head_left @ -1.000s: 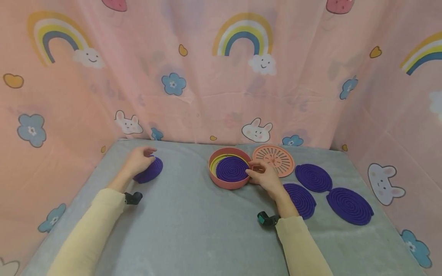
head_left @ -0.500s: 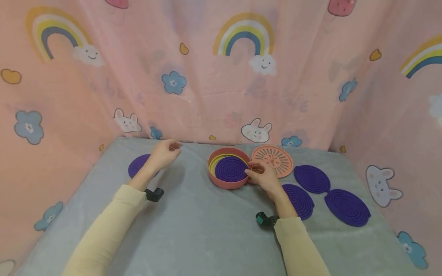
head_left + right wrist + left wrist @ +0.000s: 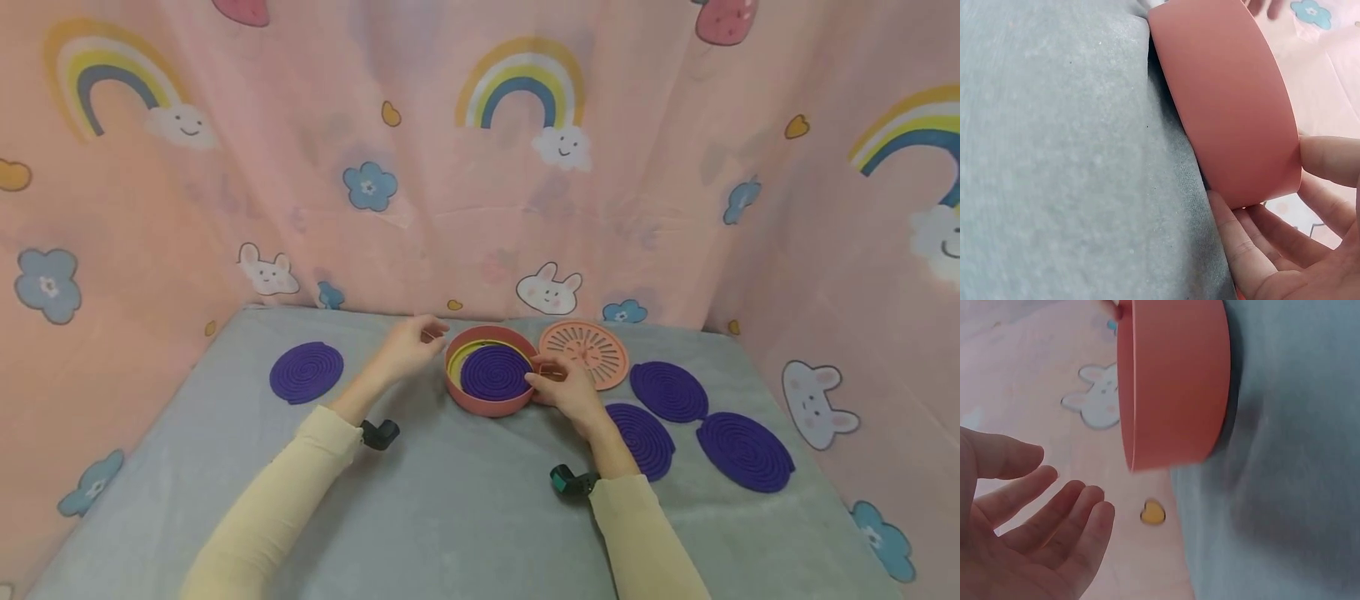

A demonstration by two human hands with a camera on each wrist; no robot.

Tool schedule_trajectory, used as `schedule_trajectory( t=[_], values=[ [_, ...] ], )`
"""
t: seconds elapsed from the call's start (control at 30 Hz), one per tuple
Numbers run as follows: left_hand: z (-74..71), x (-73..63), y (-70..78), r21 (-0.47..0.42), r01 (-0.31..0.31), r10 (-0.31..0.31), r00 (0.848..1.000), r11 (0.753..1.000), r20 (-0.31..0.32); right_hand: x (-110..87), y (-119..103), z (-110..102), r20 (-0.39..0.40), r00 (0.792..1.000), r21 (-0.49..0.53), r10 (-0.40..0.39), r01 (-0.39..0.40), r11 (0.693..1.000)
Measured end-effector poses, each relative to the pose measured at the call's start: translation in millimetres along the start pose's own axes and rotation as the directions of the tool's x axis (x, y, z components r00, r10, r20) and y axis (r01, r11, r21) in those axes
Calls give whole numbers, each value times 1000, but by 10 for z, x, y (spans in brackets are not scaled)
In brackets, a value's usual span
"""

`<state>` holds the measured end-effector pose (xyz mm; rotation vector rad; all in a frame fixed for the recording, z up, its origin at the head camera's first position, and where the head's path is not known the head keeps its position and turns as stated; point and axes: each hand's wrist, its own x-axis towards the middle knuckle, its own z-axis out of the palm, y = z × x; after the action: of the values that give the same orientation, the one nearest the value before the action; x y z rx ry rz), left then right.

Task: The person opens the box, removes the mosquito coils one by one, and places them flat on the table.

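A round pink mosquito coil holder stands on the table with a purple mosquito coil inside, over a yellow inner ring. My right hand grips the holder's right side. In the right wrist view its thumb is at the rim and the fingers lie along the outer wall and base. My left hand hovers just left of the holder, apart from it, holding nothing. Its fingers are loosely bent in the left wrist view. Another purple coil lies flat at the left.
The slotted pink lid lies behind my right hand. Several purple coils lie to the right, including a far one, an outer one and one partly behind my right wrist. A patterned pink curtain borders the grey-covered table.
My left hand has let go of the left purple coil, which now lies flat, and has moved right to beside the holder. My right hand keeps its grip in place.
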<state>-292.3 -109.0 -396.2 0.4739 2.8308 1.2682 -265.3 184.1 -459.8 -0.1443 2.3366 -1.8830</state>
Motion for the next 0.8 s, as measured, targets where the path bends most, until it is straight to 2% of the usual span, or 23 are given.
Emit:
schedule_trajectory(
  t=[0.2,0.47,0.67,0.8],
  values=[
    [172,68,116,-47,-16,18,998,999,56,8,-18,14,6,1000,-1,-1,1,1000],
    [357,194,192,-68,3,6,993,998,121,15,-24,11,9,1000,1,17,-17,1000],
    [488,293,230,-38,56,-51,991,998,125,11,-24,-6,12,1000,-8,17,-17,1000],
    [583,339,235,-24,59,-56,989,998,135,-2,-17,-2,11,1000,-8,15,-15,1000]
  ],
)
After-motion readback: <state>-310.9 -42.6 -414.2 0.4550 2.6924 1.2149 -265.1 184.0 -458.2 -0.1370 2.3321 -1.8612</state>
